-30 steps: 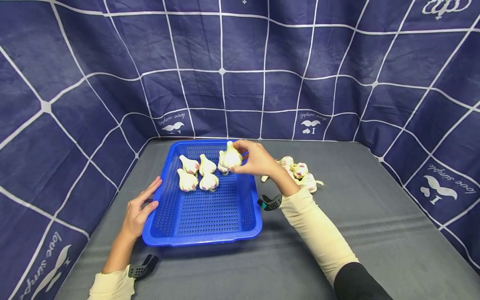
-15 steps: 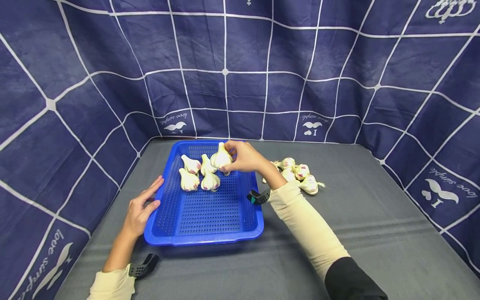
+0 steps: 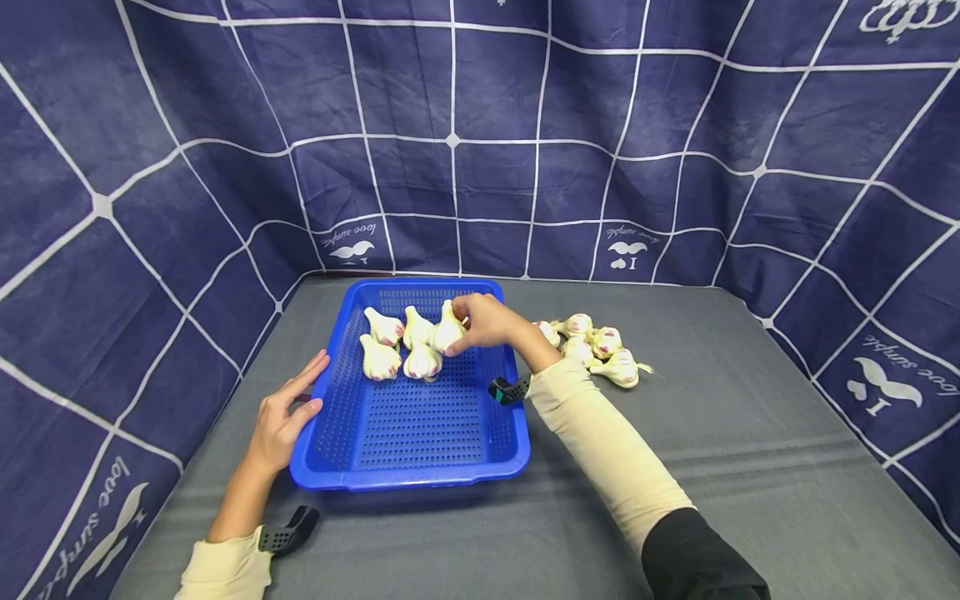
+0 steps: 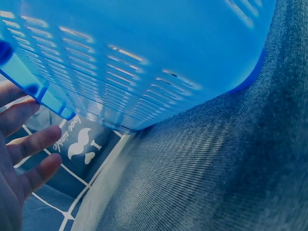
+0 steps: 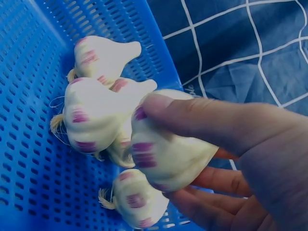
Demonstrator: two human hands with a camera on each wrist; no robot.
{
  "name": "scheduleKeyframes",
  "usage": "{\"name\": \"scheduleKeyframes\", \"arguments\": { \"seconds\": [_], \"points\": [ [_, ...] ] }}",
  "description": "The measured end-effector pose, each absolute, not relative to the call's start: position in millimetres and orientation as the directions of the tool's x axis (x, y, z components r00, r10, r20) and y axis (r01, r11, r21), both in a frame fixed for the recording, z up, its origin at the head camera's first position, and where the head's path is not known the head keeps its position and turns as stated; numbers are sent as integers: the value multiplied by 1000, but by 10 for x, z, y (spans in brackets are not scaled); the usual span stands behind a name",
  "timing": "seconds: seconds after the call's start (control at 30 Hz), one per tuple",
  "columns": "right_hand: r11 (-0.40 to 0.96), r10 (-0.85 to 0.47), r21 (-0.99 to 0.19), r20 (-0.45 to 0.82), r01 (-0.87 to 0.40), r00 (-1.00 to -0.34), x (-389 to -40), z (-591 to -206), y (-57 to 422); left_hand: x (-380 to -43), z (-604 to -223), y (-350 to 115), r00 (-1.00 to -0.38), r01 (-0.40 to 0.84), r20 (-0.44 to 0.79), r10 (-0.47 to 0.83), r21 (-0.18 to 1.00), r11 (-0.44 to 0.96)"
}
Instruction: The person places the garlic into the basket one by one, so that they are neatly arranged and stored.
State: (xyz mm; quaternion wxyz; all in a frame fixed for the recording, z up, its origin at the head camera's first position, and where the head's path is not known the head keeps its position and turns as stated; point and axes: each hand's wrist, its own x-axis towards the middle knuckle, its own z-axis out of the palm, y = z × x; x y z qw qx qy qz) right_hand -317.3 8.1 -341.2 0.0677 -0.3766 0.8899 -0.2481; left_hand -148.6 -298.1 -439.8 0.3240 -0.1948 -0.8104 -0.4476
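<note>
My right hand (image 3: 486,322) pinches a garlic bulb (image 5: 168,154) between thumb and fingers, over the far right part of a blue plastic basket (image 3: 408,478). The bulb is white with purple patches. Close beside it in the basket lie several more bulbs, among them a front one (image 3: 422,362) and a left one (image 3: 381,357). My left hand (image 3: 276,423) touches the basket's left rim with its fingers extended. From the left wrist view, the fingers (image 4: 41,142) are spread beside the rim, and the slotted outer wall (image 4: 159,43) fills the top.
Outside the basket to the right, several garlic bulbs (image 3: 618,367) lie in a pile on the grey cloth (image 3: 720,417). A dark blue curtain (image 3: 495,183) with white lines hangs behind and at both sides. The right forearm (image 3: 607,442) crosses the basket's right rim.
My right hand has carried the garlic bulb left and then lowered it among the other bulbs in the basket. The left hand has stayed at the rim.
</note>
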Motion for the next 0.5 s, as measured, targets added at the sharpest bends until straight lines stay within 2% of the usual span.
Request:
{"name": "scheduleKeyframes", "arguments": {
  "seconds": [0.5],
  "points": [
    [655,-709,-409,-41,-636,-704,-3234,-3512,2,-1474,-4368,-2970,-721,603,693,30,605,520]
  ]
}}
